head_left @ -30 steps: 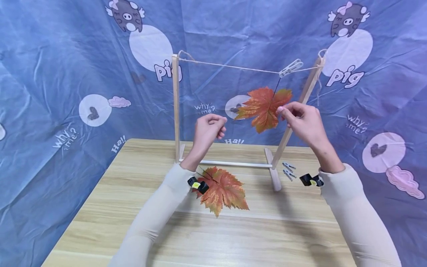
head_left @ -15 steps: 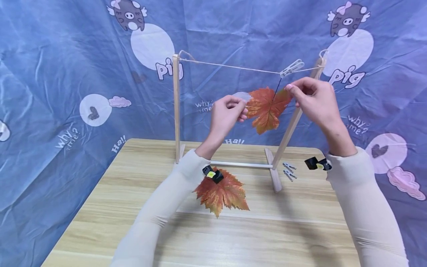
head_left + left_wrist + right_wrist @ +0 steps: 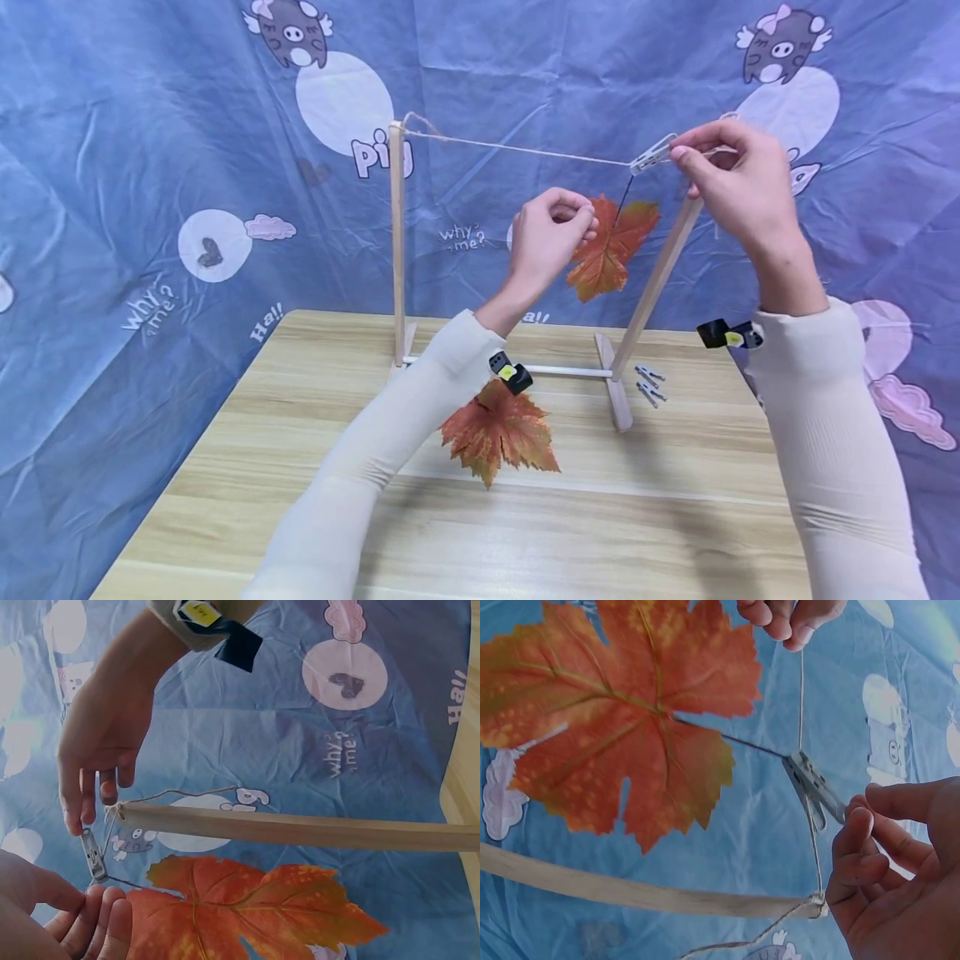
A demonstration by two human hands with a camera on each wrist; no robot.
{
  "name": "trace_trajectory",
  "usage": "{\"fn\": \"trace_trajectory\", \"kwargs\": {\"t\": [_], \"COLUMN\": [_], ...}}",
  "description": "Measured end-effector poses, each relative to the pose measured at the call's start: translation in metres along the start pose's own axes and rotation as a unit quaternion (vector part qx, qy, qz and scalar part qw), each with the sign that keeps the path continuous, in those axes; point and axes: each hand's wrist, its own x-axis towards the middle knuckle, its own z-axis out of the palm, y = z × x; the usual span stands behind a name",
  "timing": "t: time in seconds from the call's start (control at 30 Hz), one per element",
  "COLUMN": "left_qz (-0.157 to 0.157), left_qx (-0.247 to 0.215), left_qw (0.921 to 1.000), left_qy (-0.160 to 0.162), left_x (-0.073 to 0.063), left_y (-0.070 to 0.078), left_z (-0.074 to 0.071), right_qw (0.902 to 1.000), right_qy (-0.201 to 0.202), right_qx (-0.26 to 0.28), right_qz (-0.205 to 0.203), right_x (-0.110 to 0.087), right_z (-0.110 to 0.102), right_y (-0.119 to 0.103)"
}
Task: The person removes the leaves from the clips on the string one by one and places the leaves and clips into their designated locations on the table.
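Note:
A pale clothespin (image 3: pixel 649 157) sits on the string (image 3: pixel 517 151), its jaws at the dark stem of an orange maple-like leaf (image 3: pixel 618 246) that hangs below. With thumb and index finger my right hand (image 3: pixel 750 183) pinches the tail end of the clothespin (image 3: pixel 810 787). My left hand (image 3: pixel 551 233) has curled fingers, thumb against index, with nothing visible between them. It is in front of the hanging leaf's left side and covers part of it. A second orange leaf (image 3: pixel 502 442) lies on the table, partly hidden by the left forearm.
The string is tied between two wooden posts (image 3: pixel 398 250) joined low down by a white rod (image 3: pixel 570 371). Two more clothespins (image 3: pixel 650 393) lie on the wooden table (image 3: pixel 600 542) by the right foot of the stand. A blue printed cloth (image 3: pixel 525 75) hangs behind.
My right hand has risen from beside the hanging leaf's edge to the clothespin's tail. My left hand has moved up and right, in front of the leaf. The clothespin has stayed on the string.

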Motion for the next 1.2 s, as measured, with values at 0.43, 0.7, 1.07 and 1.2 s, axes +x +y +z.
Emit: {"fn": "trace_trajectory", "kwargs": {"t": [0.43,0.7,1.07,1.2], "left_qz": [0.005,0.004,-0.009,-0.010], "left_qx": [0.115,0.145,0.136,0.130], "left_qw": [0.9933,0.9892,0.9887,0.9892], "left_qy": [-0.005,-0.016,-0.062,-0.066], "left_x": [0.018,0.029,0.043,0.047], "left_y": [0.005,0.005,0.008,0.008], "left_z": [0.022,0.030,0.034,0.036], "right_qw": [0.9963,0.9918,0.9932,0.9941], "right_qy": [-0.058,-0.089,-0.071,-0.063], "right_qx": [-0.018,-0.044,0.025,0.038], "right_qz": [0.061,0.080,0.089,0.079], "right_x": [0.022,0.023,0.024,0.024], "right_z": [-0.007,-0.002,0.003,0.005], "right_y": [-0.008,-0.006,-0.006,-0.005]}}
